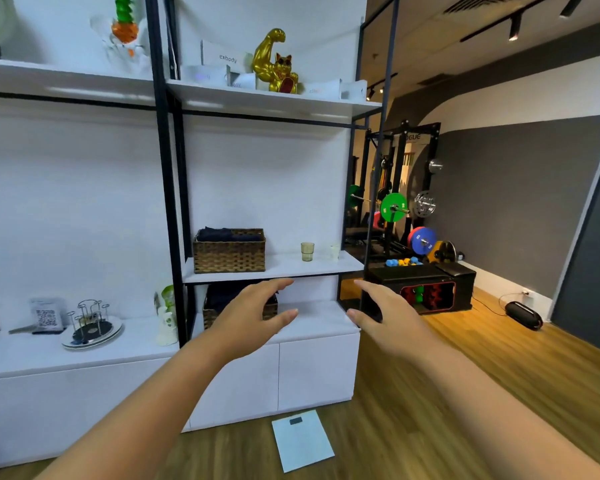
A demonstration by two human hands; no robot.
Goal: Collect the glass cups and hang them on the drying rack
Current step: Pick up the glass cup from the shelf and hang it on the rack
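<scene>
Glass cups wait on a white shelf [284, 268] at about the middle height of a tall black-framed shelving unit. One is a tinted, greenish tumbler [307, 251] standing upright. A second, clear cup [335, 252] stands just to its right near the shelf's end, pale and hard to make out against the wall. A woven basket [229, 251] holding dark folded cloth sits at the left end of the same shelf, well apart from the cups.

Seen from the head camera, both bare arms stretch forward toward that shelf. The left hand [253, 315] is open, fingers loosely spread and slightly curved, holding nothing. The right hand [383, 311] is likewise open and empty, thumb apart from the fingers. Both hover just below the shelf edge, not touching anything, palms turned toward each other as if readying to take one cup each.

The drying rack [90, 318], a small wire stand with upright prongs on a round plate, sits on the low white worktop [66, 355] in the left bay, well apart from the cups. Its prongs look bare, so the collecting seems not yet begun. A card printed with a code stands beside the rack.

On the upper shelf stands a golden cat figure [274, 62]. To the right, gym equipment with coloured weight plates fills the room, and a bathroom scale [302, 439] lies on the wooden floor.
</scene>
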